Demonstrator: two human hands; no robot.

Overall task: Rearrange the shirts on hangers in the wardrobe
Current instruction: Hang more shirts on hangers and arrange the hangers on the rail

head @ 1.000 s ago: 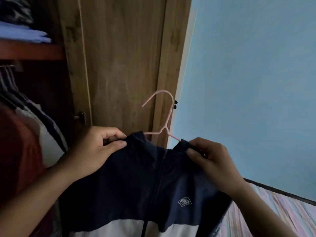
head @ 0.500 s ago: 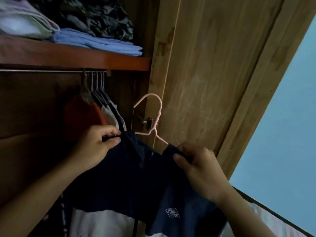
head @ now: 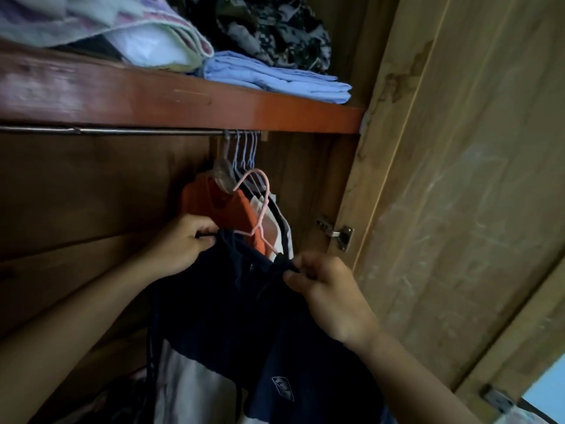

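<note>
A navy and white jacket (head: 232, 313) hangs on a pink wire hanger (head: 260, 209), held up in front of the open wardrobe. My left hand (head: 183, 243) grips the jacket's left shoulder near the collar. My right hand (head: 330, 289) pinches the right shoulder. The hanger's hook sits below the metal rail (head: 122, 131), not touching it. On the rail's right end hang an orange shirt (head: 223, 209) and several other shirts (head: 275, 218) on hangers.
A reddish wooden shelf (head: 183, 99) above the rail carries folded blue cloth (head: 275, 78), a pale towel (head: 137, 35) and camouflage fabric (head: 275, 29). The open wardrobe door (head: 458, 209) stands at the right with a metal hinge (head: 336, 234). The rail's left stretch is bare.
The view has swung left from the door into the wardrobe. Both hands have carried the jacket and pink hanger leftward and up, in front of the hanging shirts.
</note>
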